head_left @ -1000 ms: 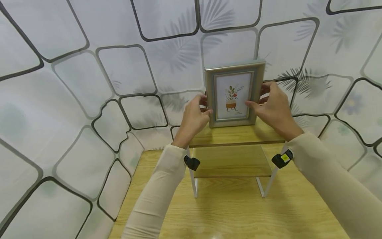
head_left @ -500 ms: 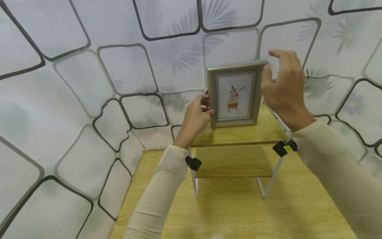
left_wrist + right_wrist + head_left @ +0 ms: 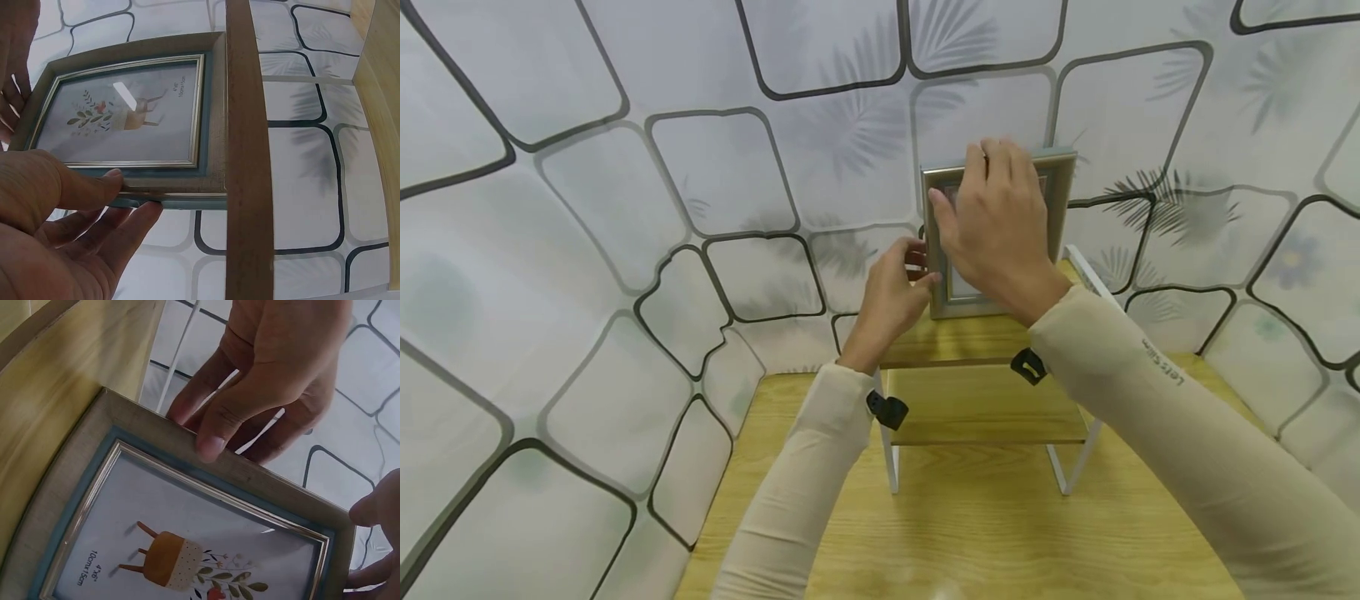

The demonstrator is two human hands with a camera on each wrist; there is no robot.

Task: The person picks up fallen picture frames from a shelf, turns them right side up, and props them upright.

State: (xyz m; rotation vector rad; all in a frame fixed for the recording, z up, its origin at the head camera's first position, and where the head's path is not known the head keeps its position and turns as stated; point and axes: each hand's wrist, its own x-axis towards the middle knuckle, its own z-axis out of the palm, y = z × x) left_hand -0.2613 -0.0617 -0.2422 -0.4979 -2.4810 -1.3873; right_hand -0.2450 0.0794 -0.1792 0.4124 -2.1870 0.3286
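Picture frame (image 3: 147, 122) in left hand (image 3: 893, 292)

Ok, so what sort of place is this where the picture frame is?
Probably a corner of a home, or one made up to look like it. Patterned walls meet in a corner, and the picture frame is on a small two-level wooden shelf.

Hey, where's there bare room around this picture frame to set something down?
Free: the lower shelf between the white legs, and the wooden surface in front, between the two sleeves. Crowded: the top shelf, where the left hand grips the picture frame and the right hand is by its top edge.
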